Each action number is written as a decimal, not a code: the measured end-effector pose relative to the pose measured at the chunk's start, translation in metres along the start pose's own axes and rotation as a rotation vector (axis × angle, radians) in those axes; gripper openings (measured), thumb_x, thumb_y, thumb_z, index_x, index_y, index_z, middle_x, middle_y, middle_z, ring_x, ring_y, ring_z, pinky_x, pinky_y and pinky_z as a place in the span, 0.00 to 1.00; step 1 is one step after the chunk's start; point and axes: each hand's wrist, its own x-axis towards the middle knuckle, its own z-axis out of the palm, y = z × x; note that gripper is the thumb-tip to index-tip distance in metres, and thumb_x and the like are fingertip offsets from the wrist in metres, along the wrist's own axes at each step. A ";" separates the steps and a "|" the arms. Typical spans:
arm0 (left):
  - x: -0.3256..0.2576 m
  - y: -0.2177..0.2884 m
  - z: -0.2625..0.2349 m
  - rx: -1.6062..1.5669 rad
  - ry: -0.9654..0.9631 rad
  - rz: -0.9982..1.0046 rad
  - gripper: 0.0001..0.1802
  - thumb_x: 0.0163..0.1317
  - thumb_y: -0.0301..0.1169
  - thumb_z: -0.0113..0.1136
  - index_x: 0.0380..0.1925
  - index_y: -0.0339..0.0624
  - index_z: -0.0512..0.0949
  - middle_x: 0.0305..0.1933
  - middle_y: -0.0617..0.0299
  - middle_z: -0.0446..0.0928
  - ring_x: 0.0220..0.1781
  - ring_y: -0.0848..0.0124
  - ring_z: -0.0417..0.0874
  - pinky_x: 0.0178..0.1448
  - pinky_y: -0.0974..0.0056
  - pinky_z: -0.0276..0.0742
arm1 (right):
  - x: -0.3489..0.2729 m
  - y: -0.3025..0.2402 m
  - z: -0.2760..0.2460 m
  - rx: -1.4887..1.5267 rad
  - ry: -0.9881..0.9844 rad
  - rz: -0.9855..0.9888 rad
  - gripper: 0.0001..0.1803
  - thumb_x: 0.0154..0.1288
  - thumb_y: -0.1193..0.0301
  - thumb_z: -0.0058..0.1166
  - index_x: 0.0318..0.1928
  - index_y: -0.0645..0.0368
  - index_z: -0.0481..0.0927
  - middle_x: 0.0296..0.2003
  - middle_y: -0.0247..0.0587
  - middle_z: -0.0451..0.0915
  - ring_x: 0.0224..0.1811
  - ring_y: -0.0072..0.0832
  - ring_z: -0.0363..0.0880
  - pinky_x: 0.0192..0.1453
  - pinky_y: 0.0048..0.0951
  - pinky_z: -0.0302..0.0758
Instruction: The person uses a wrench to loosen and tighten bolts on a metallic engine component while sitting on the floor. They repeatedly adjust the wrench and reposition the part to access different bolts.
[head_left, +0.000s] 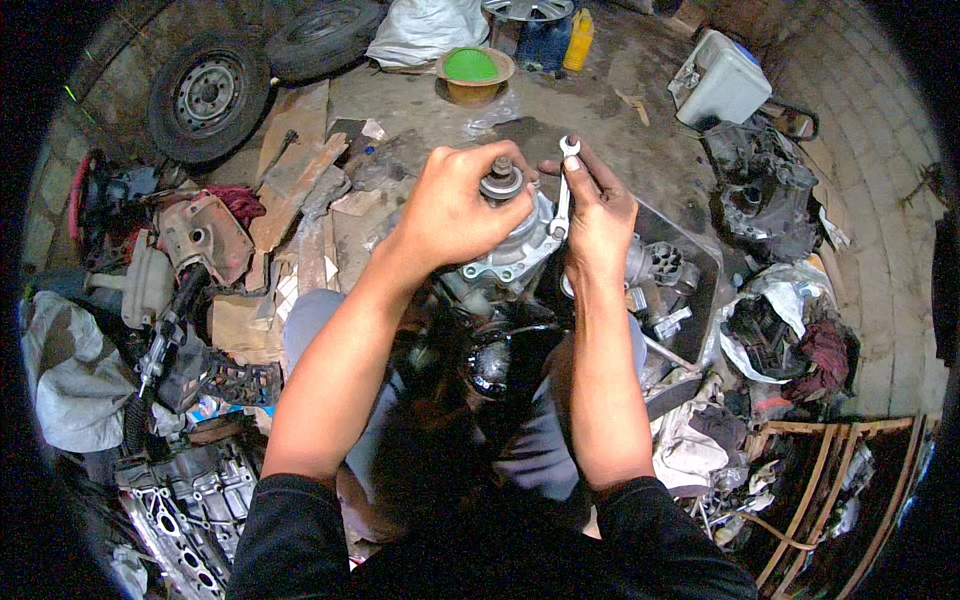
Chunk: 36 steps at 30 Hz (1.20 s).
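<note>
Between my knees stands a grey metal gearbox-like housing (497,270) with a holed flange at its near edge. A dark stepped shaft (502,182) sticks up from its top. My left hand (455,205) is closed around that shaft, thumb and forefinger circling it. In my right hand (602,215) is a silver combination wrench (563,195), pinched between thumb and fingers. The wrench stands nearly upright, its open jaw at the top and its ring end low against the housing's right side. Whether the ring sits on a bolt I cannot tell.
A dark tray (700,310) of metal parts lies to the right. Dirty engine parts (765,200) and a stuffed white sack (760,345) sit beyond it. At left are a wheel (208,95), cardboard (300,190) and an engine head (185,515). A tan basin (475,90) stands ahead.
</note>
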 end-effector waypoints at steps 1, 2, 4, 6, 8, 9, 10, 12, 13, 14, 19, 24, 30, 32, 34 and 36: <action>0.001 0.000 0.001 -0.004 0.000 -0.003 0.10 0.55 0.30 0.68 0.34 0.35 0.83 0.28 0.44 0.83 0.33 0.56 0.91 0.37 0.57 0.82 | 0.003 0.000 -0.002 -0.045 -0.031 -0.042 0.20 0.73 0.72 0.60 0.61 0.67 0.81 0.41 0.47 0.89 0.37 0.22 0.84 0.41 0.23 0.78; 0.001 0.001 0.001 -0.007 -0.001 -0.007 0.10 0.55 0.30 0.68 0.35 0.35 0.83 0.29 0.44 0.84 0.33 0.56 0.91 0.37 0.57 0.82 | 0.005 0.001 -0.003 -0.090 -0.062 -0.083 0.20 0.72 0.72 0.60 0.61 0.68 0.81 0.41 0.48 0.89 0.39 0.24 0.85 0.43 0.24 0.79; 0.002 0.003 0.002 -0.033 0.001 0.013 0.11 0.55 0.30 0.68 0.35 0.35 0.83 0.30 0.44 0.84 0.34 0.55 0.91 0.38 0.57 0.82 | 0.004 -0.004 -0.004 -0.053 -0.122 -0.036 0.21 0.72 0.71 0.60 0.61 0.69 0.80 0.43 0.49 0.89 0.42 0.25 0.85 0.47 0.25 0.79; 0.002 0.005 0.001 -0.036 -0.014 0.016 0.10 0.55 0.30 0.69 0.36 0.36 0.84 0.32 0.46 0.85 0.37 0.56 0.91 0.42 0.57 0.83 | 0.002 -0.013 -0.003 -0.078 -0.164 -0.009 0.22 0.72 0.72 0.60 0.62 0.70 0.80 0.44 0.48 0.89 0.44 0.25 0.85 0.51 0.25 0.79; 0.001 0.008 -0.001 -0.014 -0.044 0.001 0.09 0.56 0.31 0.69 0.36 0.39 0.86 0.36 0.49 0.88 0.41 0.58 0.91 0.48 0.58 0.83 | 0.001 -0.019 -0.006 -0.162 -0.189 -0.003 0.22 0.73 0.72 0.60 0.63 0.71 0.79 0.45 0.47 0.89 0.46 0.24 0.85 0.54 0.25 0.79; 0.001 0.009 -0.001 0.003 -0.050 0.005 0.10 0.56 0.31 0.70 0.36 0.39 0.86 0.35 0.49 0.87 0.41 0.58 0.91 0.47 0.58 0.83 | 0.001 -0.019 -0.007 -0.166 -0.214 -0.013 0.22 0.72 0.73 0.60 0.62 0.71 0.79 0.46 0.48 0.88 0.47 0.25 0.85 0.55 0.26 0.79; 0.001 0.010 -0.001 0.017 -0.056 0.010 0.10 0.56 0.31 0.70 0.36 0.39 0.85 0.35 0.48 0.87 0.40 0.57 0.91 0.47 0.58 0.83 | 0.002 -0.019 -0.010 -0.172 -0.238 -0.023 0.22 0.71 0.74 0.61 0.62 0.70 0.80 0.47 0.49 0.88 0.49 0.26 0.85 0.55 0.27 0.79; 0.000 0.011 0.000 0.027 -0.059 0.005 0.11 0.55 0.31 0.71 0.37 0.38 0.85 0.35 0.48 0.87 0.39 0.56 0.91 0.46 0.57 0.83 | 0.002 -0.017 -0.013 -0.172 -0.291 -0.048 0.22 0.70 0.74 0.62 0.61 0.70 0.80 0.49 0.50 0.87 0.51 0.27 0.84 0.56 0.28 0.79; 0.000 0.012 -0.001 0.025 -0.054 -0.002 0.12 0.55 0.32 0.71 0.37 0.38 0.85 0.34 0.47 0.87 0.39 0.56 0.91 0.46 0.57 0.83 | 0.002 -0.015 -0.013 -0.164 -0.323 -0.066 0.22 0.70 0.74 0.62 0.62 0.70 0.80 0.50 0.50 0.87 0.53 0.27 0.84 0.57 0.28 0.79; 0.000 0.012 -0.001 0.022 -0.050 -0.010 0.12 0.55 0.32 0.71 0.37 0.38 0.85 0.34 0.47 0.86 0.38 0.55 0.91 0.46 0.56 0.83 | 0.002 -0.015 -0.013 -0.156 -0.354 -0.083 0.22 0.70 0.74 0.61 0.62 0.70 0.79 0.51 0.50 0.87 0.54 0.27 0.83 0.58 0.29 0.78; 0.000 0.013 -0.001 0.056 0.039 0.142 0.12 0.56 0.33 0.71 0.36 0.36 0.84 0.38 0.47 0.84 0.42 0.52 0.88 0.48 0.55 0.82 | -0.001 -0.018 -0.016 -0.145 -0.409 -0.080 0.22 0.70 0.75 0.62 0.62 0.70 0.79 0.53 0.49 0.86 0.56 0.28 0.82 0.60 0.29 0.78; -0.001 0.014 -0.003 0.067 0.041 0.158 0.16 0.59 0.37 0.73 0.35 0.33 0.83 0.38 0.48 0.81 0.43 0.50 0.85 0.50 0.54 0.81 | -0.008 -0.022 -0.015 -0.082 -0.363 -0.109 0.21 0.70 0.76 0.62 0.61 0.71 0.79 0.53 0.50 0.86 0.53 0.27 0.84 0.58 0.28 0.79; -0.001 0.012 -0.003 0.052 0.062 0.154 0.19 0.60 0.39 0.73 0.35 0.31 0.83 0.37 0.46 0.80 0.43 0.49 0.85 0.49 0.53 0.80 | -0.009 -0.037 -0.034 -0.053 -0.089 -0.161 0.22 0.70 0.75 0.62 0.61 0.70 0.76 0.43 0.51 0.89 0.35 0.25 0.85 0.38 0.22 0.79; -0.001 0.011 -0.003 0.061 0.065 0.150 0.19 0.61 0.40 0.73 0.35 0.31 0.83 0.37 0.45 0.80 0.42 0.49 0.85 0.49 0.53 0.80 | -0.012 -0.043 -0.041 0.055 -0.057 -0.178 0.23 0.70 0.76 0.62 0.62 0.69 0.73 0.42 0.55 0.88 0.28 0.25 0.82 0.32 0.25 0.80; -0.003 0.011 -0.004 0.059 0.041 0.111 0.17 0.62 0.39 0.70 0.36 0.33 0.83 0.39 0.47 0.81 0.45 0.50 0.85 0.51 0.54 0.79 | -0.018 -0.049 -0.046 0.030 -0.045 -0.176 0.23 0.70 0.76 0.62 0.62 0.70 0.73 0.41 0.57 0.87 0.28 0.28 0.84 0.32 0.28 0.82; -0.003 0.009 -0.004 0.060 0.037 0.108 0.16 0.63 0.39 0.68 0.37 0.34 0.84 0.40 0.47 0.82 0.45 0.50 0.85 0.52 0.55 0.79 | -0.024 -0.051 -0.052 -0.042 -0.043 -0.163 0.21 0.71 0.76 0.60 0.61 0.71 0.73 0.40 0.57 0.86 0.29 0.30 0.85 0.33 0.31 0.84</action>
